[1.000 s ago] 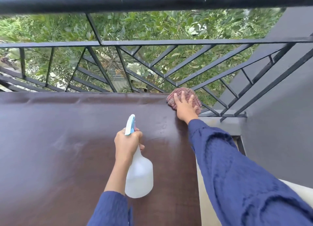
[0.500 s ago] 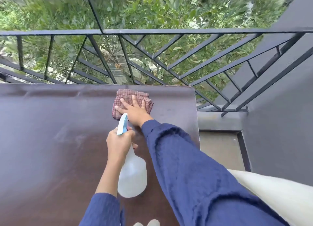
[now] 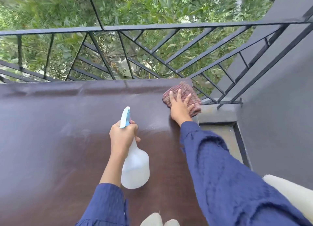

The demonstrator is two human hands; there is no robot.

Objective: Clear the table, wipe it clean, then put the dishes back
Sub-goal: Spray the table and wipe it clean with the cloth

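A dark brown table (image 3: 50, 141) fills the lower left of the head view, bare of dishes, with faint wet smears. My right hand (image 3: 180, 107) presses flat, fingers spread, on a red checked cloth (image 3: 188, 93) at the table's far right corner; the cloth hangs slightly over the right edge. My left hand (image 3: 122, 136) grips the neck of a white spray bottle (image 3: 135, 170) with a light blue trigger head, held upright above the middle of the table.
A black metal railing (image 3: 152, 26) runs along the table's far edge, with trees behind it. A grey wall (image 3: 279, 115) and a grey ledge (image 3: 218, 114) stand to the right. Something white (image 3: 291, 190) lies at the lower right.
My right hand has swept the cloth from the far middle of the table back to the far right corner. The left hand and bottle have stayed roughly where they were.
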